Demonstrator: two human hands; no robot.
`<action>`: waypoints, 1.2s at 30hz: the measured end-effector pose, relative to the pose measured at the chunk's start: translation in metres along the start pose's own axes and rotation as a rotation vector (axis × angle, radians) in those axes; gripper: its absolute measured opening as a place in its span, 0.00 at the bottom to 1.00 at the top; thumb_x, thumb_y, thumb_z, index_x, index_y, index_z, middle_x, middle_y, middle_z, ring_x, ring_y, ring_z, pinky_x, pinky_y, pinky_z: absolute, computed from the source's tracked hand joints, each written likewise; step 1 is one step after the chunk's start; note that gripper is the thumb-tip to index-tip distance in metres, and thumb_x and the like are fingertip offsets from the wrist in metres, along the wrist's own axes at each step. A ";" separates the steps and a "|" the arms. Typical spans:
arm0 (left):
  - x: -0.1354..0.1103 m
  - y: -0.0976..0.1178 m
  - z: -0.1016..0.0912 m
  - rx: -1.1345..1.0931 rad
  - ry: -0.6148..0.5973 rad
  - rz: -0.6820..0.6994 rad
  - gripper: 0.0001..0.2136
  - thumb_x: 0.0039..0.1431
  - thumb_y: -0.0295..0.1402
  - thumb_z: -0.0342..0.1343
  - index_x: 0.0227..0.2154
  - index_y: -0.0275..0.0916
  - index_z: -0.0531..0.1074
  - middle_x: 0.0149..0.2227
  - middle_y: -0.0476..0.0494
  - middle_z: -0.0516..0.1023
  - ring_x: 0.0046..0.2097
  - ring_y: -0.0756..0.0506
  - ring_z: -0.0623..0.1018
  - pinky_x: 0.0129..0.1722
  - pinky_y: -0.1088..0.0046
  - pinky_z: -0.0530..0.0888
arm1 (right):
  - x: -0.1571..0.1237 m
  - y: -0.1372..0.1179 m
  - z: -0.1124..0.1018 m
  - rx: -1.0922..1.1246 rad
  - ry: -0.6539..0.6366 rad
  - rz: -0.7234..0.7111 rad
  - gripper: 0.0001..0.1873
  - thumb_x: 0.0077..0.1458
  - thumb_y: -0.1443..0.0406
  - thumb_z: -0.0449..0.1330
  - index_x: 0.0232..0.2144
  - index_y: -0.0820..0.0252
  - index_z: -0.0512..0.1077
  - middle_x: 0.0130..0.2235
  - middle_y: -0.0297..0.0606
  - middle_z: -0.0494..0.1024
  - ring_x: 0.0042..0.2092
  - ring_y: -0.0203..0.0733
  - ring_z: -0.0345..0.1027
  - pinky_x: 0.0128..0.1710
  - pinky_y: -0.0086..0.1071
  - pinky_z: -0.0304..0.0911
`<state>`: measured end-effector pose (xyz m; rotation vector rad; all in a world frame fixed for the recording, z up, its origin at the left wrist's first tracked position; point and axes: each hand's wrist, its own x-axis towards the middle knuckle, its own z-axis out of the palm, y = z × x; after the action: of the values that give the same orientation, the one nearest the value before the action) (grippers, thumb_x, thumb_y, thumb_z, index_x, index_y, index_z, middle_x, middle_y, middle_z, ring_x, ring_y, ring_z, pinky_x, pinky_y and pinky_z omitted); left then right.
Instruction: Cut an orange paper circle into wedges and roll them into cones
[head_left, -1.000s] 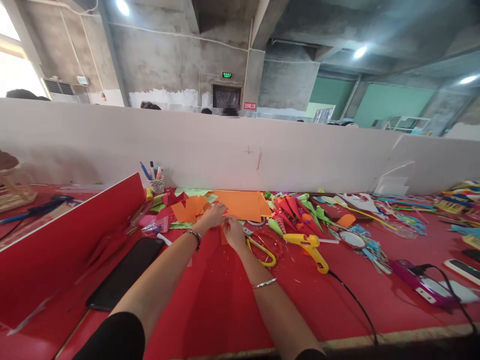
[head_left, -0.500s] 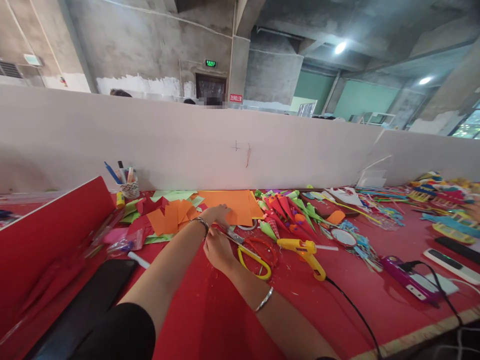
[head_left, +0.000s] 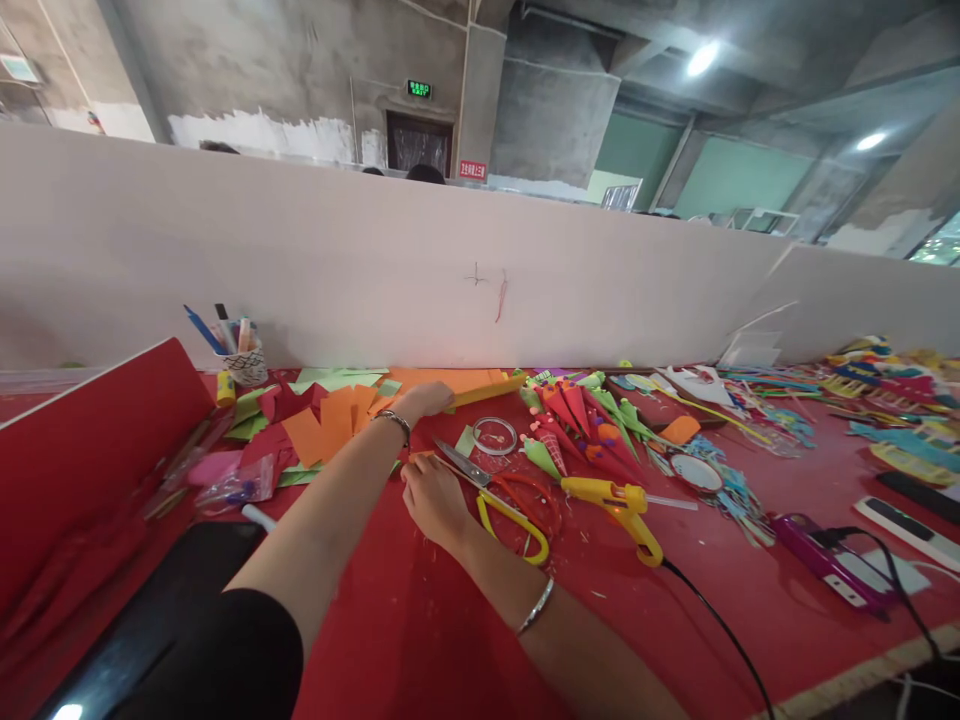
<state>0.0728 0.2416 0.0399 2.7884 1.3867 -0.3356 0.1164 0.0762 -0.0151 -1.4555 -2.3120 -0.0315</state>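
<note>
Worker's left hand [head_left: 424, 402] reaches to the near edge of a stack of orange sheets [head_left: 472, 379] at the back of a red tabletop [head_left: 360, 630], where a yellow edge [head_left: 491, 390] shows at the front; its thumb is hidden, so whether it pinches the paper cannot be told. The right hand [head_left: 435, 500] lies nearer the body, fingers curled, beside a sliver of orange [head_left: 421, 454] too small to tell as gripped or merely touched. The likeliest trouble is the sheets: pulled by one edge, they could slip over one another or crease. The left forearm, slung low across loose orange pieces [head_left: 337, 420], could sweep them out of order on its way back. Large scissors [head_left: 480, 477], blades parted, lie just beside the right hand, and a careless sideways move could bring wrist or fingers against the metal. A yellow glue gun [head_left: 611, 498] shows an orange glow, its nozzle toward the scissors and close to a heap of coloured cones [head_left: 574, 410]; if it is hot, a knock could smear glue or scorch them. Its black cord [head_left: 720, 625] trails to the table's near edge, where a snag could drag the gun along. A clear ring [head_left: 516, 437] sits between sheets and scissors, crowding the path between the hands. To the left stand a pen cup [head_left: 245, 367] and a red board [head_left: 105, 440]; a purple power strip [head_left: 829, 565] lies far right.
</note>
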 end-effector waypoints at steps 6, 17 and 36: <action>-0.015 -0.036 -0.011 -0.024 0.127 -0.065 0.15 0.58 0.36 0.50 0.46 0.36 0.65 0.46 0.41 0.68 0.44 0.44 0.72 0.41 0.61 0.71 | 0.000 0.000 -0.001 0.001 -0.012 0.002 0.07 0.52 0.71 0.50 0.34 0.61 0.67 0.38 0.41 0.70 0.42 0.42 0.62 0.40 0.33 0.59; -0.035 -0.021 -0.002 0.070 0.260 0.099 0.21 0.61 0.31 0.42 0.57 0.52 0.51 0.55 0.41 0.60 0.47 0.41 0.72 0.41 0.64 0.69 | -0.002 -0.001 0.000 -0.005 0.002 0.010 0.07 0.52 0.71 0.50 0.34 0.62 0.67 0.39 0.42 0.70 0.43 0.44 0.61 0.39 0.33 0.60; -0.041 -0.021 0.027 0.027 0.092 0.239 0.22 0.56 0.48 0.44 0.53 0.54 0.59 0.53 0.43 0.65 0.49 0.41 0.69 0.44 0.68 0.64 | 0.001 0.001 0.004 -0.009 -0.021 -0.003 0.09 0.53 0.70 0.49 0.37 0.61 0.67 0.39 0.41 0.69 0.43 0.43 0.61 0.42 0.34 0.58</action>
<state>0.0275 0.2195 0.0231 2.9832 1.0519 -0.2249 0.1160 0.0784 -0.0184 -1.4635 -2.3340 -0.0278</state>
